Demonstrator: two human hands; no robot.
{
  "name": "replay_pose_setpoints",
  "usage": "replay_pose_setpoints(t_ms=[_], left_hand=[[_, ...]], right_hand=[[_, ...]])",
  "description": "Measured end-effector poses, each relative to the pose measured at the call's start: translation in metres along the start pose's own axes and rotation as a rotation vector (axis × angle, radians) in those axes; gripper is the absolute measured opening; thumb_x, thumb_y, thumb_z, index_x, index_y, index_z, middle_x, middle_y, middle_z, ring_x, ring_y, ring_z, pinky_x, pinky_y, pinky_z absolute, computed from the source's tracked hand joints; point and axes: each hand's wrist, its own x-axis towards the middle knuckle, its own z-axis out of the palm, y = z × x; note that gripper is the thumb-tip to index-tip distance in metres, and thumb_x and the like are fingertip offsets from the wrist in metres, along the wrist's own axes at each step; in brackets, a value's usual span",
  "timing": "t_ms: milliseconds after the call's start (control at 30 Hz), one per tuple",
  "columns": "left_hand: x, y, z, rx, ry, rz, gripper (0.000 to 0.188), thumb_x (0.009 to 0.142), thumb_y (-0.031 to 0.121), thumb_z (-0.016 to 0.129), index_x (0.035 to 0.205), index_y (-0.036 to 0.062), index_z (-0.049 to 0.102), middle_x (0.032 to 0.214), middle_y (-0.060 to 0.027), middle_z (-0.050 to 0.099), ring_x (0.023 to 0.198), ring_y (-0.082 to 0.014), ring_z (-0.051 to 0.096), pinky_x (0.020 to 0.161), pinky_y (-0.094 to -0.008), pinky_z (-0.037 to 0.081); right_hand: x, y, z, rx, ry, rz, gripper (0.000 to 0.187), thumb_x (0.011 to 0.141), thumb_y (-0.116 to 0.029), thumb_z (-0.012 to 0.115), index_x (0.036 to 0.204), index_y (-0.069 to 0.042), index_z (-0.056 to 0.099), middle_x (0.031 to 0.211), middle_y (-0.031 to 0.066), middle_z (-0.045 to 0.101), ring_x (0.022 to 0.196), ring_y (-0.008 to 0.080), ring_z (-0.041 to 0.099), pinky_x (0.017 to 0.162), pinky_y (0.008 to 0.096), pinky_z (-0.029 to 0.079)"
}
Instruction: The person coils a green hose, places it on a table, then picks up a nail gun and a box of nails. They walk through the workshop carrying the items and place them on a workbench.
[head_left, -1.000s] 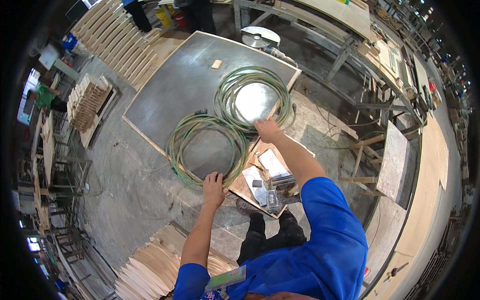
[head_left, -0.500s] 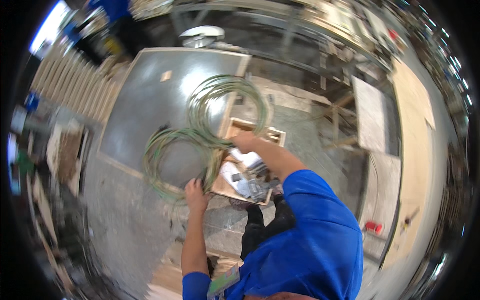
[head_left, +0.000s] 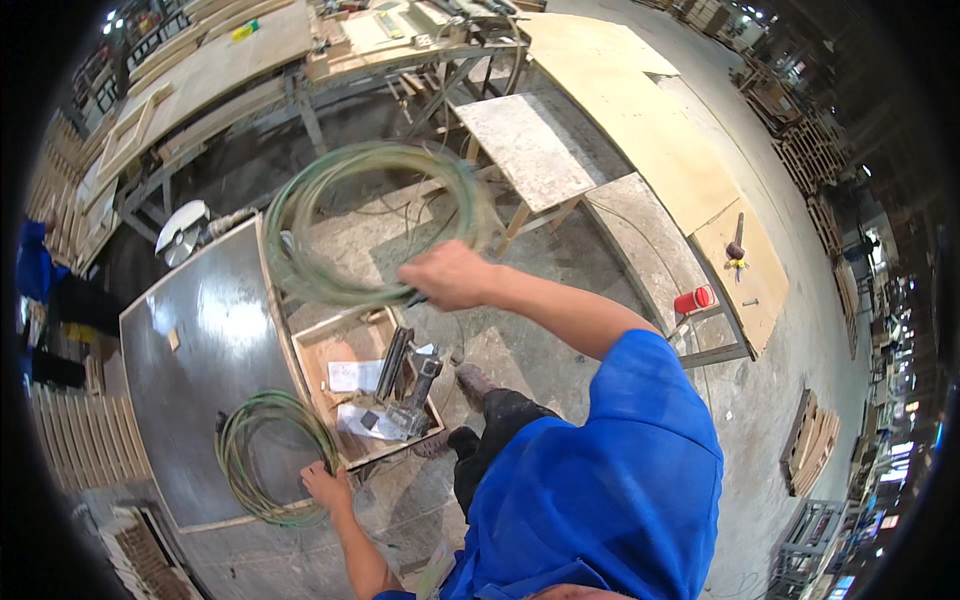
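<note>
My right hand [head_left: 447, 276] is closed on a large coil of green hose [head_left: 292, 238] and holds it up by its lower right side. A smaller green hose coil [head_left: 236, 460] is in my left hand [head_left: 326, 487], whose fingers wrap its right edge over the corner of a dark sheet-topped panel [head_left: 190, 395]. Between the two hands stands a shallow wooden box [head_left: 437, 432]. In it lie white papers [head_left: 357, 376], a long black tool [head_left: 393, 363] and a grey power tool [head_left: 417, 392].
A circular saw [head_left: 181, 240] sits past the panel's far edge. Workbenches with timber [head_left: 262, 45] run along the far side. To the right are a pale low table [head_left: 530, 140], a long plywood sheet [head_left: 625, 115] and a red container [head_left: 694, 300]. Another person in blue [head_left: 32, 262] stands far left.
My view has swung to the right. The two coils, side by side and touching before, are now apart, the larger one raised and swung away to the right with my right hand.
</note>
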Motion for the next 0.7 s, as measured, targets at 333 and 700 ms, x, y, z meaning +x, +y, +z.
replay_pose_setpoints(t_ms=[333, 700], left_hand=[[-0.013, 0.068, -0.001, 0.154, 0.068, -0.159, 0.081, 0.074, 0.037, 0.087, 0.139, 0.0028, 0.052, 0.137, -0.0209, 0.053, 0.129, -0.0404, 0.047, 0.104, -0.0523, 0.043], [-0.193, 0.242, 0.085, 0.069, -0.036, -0.448, 0.055, 0.085, 0.038, 0.076, 0.121, -0.0023, 0.065, 0.119, -0.0235, 0.066, 0.115, -0.0410, 0.060, 0.100, -0.0476, 0.047]], right_hand=[[-0.245, 0.249, -0.131, -0.311, 0.449, 0.735, 0.012, 0.085, -0.009, 0.064, 0.096, -0.007, 0.062, 0.085, 0.0123, 0.070, 0.076, 0.0295, 0.070, 0.069, 0.0436, 0.056], [-0.447, 0.528, -0.021, -0.270, 0.022, 1.174, 0.056, 0.084, -0.040, 0.076, 0.127, -0.010, 0.057, 0.122, 0.0180, 0.066, 0.115, 0.0373, 0.063, 0.095, 0.0514, 0.048]])
